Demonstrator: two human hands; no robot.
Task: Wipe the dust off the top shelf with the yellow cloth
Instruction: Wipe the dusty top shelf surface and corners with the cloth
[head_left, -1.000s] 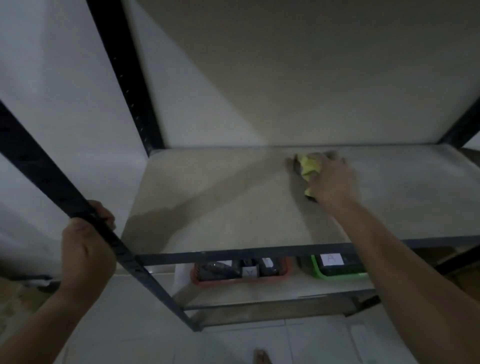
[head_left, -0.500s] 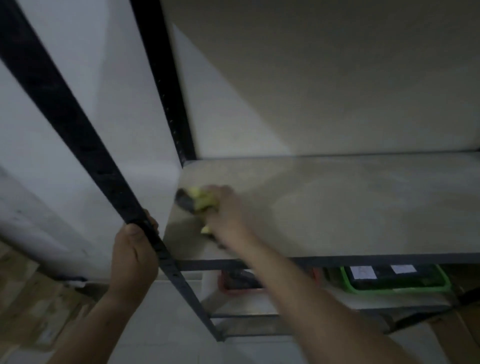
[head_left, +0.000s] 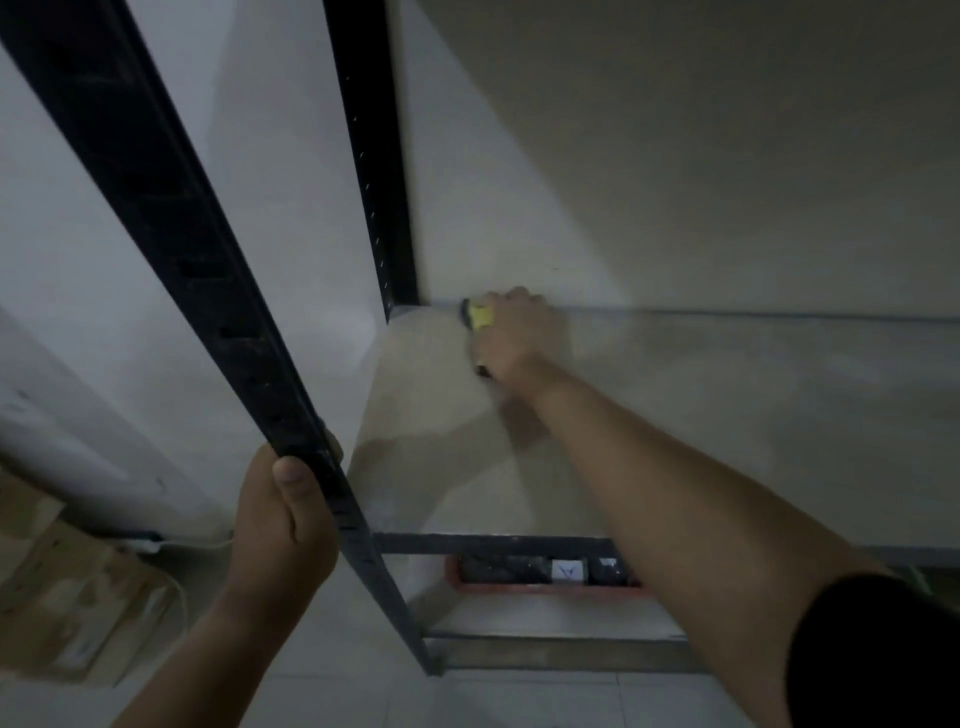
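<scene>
The pale, dusty top shelf (head_left: 727, 426) of a black metal rack fills the middle of the view. My right hand (head_left: 517, 332) presses the bunched yellow cloth (head_left: 480, 316) onto the shelf at its far left corner, close to the wall and the rear post. Only a small yellow patch of the cloth shows between my fingers. My left hand (head_left: 283, 525) is wrapped around the black front-left upright (head_left: 218, 322) just above the shelf's front edge.
The black rear upright (head_left: 379, 171) stands in the back left corner against the white wall. On the shelf below sits a red tray (head_left: 540, 582) with dark items and a label. Cardboard boxes (head_left: 67, 592) lie on the floor at left.
My right hand has swept the cloth from the shelf's middle to its left front, then back into the far left corner. The left hand keeps hold of the upright.
</scene>
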